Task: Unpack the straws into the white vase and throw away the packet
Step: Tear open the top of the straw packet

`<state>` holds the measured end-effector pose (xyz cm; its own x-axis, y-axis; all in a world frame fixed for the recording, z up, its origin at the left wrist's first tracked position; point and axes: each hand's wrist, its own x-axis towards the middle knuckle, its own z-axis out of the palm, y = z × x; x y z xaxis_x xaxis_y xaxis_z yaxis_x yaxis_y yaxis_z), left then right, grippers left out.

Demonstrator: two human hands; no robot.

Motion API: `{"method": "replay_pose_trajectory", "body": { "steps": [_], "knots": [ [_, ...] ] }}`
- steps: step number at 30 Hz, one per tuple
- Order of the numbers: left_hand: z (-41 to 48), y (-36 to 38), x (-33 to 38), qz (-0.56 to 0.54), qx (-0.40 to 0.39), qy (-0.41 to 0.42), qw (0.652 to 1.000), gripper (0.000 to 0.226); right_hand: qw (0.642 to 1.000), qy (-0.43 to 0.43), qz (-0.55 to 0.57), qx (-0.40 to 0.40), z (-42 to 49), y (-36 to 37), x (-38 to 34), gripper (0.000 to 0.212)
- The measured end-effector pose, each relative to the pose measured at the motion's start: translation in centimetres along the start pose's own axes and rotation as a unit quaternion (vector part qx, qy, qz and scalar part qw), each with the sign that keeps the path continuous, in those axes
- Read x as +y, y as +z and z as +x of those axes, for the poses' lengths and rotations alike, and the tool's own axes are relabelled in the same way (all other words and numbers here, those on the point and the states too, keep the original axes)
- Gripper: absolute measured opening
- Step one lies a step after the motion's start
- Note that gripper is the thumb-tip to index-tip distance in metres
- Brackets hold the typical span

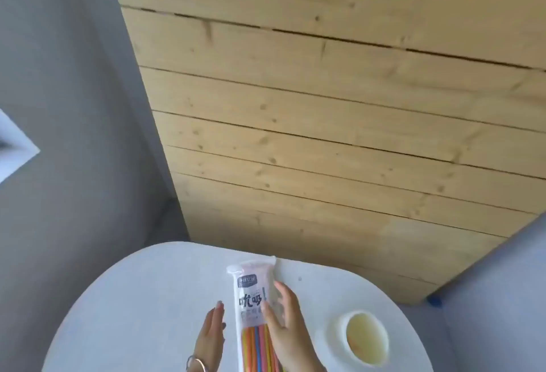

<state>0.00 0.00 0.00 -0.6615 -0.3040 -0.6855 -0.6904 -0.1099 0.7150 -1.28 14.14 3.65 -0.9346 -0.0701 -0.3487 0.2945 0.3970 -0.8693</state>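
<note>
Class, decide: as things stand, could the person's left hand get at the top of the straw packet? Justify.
Probably yes. The left hand is open just beside the straw packet, with nothing between them, and the packet's top stands clear above the right hand holding it.

left hand (211, 333): held flat and edge-on, fingers straight and together, bracelet (196, 363) at wrist | right hand (285, 323): gripping packet (251, 297), thumb across front, fingers curled behind | wrists cut off by lower frame edge
</note>
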Motion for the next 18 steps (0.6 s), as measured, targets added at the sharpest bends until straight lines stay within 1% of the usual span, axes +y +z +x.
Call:
{"method": "replay_pose_trajectory", "body": {
  "steps": [1, 2, 4, 6, 8, 11, 13, 16, 18],
  "knots": [
    [1.0, 0.7, -0.7, -0.013, 0.003, 0.028, 1.000, 0.047, 1.000, -0.014, -0.009, 0.007, 0.8, 0.9, 1.6, 0.048],
    [2.0, 1.1, -1.2, -0.001, -0.013, 0.046, 0.999, 0.047, 0.999, -0.029, -0.034, 0.014, 1.8, 1.6, 2.8, 0.049],
    [4.2, 2.1, -2.1, -0.014, -0.023, 0.082, 0.996, 0.047, 0.993, -0.073, -0.086, 0.021, 3.9, 2.7, 5.6, 0.051],
    [6.0, 2.9, -3.0, -0.050, -0.032, 0.087, 0.994, 0.049, 0.978, -0.127, -0.163, 0.011, 5.3, 3.7, 8.1, 0.056],
    [7.1, 3.0, -3.6, -0.075, -0.039, 0.099, 0.992, 0.047, 0.960, -0.161, -0.227, 0.004, 6.3, 4.2, 10.0, 0.058],
    [8.3, 2.9, -3.5, -0.083, -0.065, 0.119, 0.987, 0.048, 0.946, -0.185, -0.268, 0.005, 7.4, 5.0, 11.9, 0.058],
    [9.2, 2.7, -3.4, -0.076, -0.079, 0.126, 0.986, 0.055, 0.947, -0.201, -0.251, 0.013, 7.8, 5.6, 12.9, 0.056],
    [10.1, 2.1, -2.6, -0.038, -0.088, 0.151, 0.984, 0.062, 0.964, -0.209, -0.163, 0.016, 8.2, 5.9, 13.3, 0.056],
    [10.7, 1.6, -2.3, -0.016, -0.096, 0.173, 0.980, 0.061, 0.970, -0.217, -0.105, 0.016, 8.3, 6.1, 13.3, 0.061]
  ]
}}
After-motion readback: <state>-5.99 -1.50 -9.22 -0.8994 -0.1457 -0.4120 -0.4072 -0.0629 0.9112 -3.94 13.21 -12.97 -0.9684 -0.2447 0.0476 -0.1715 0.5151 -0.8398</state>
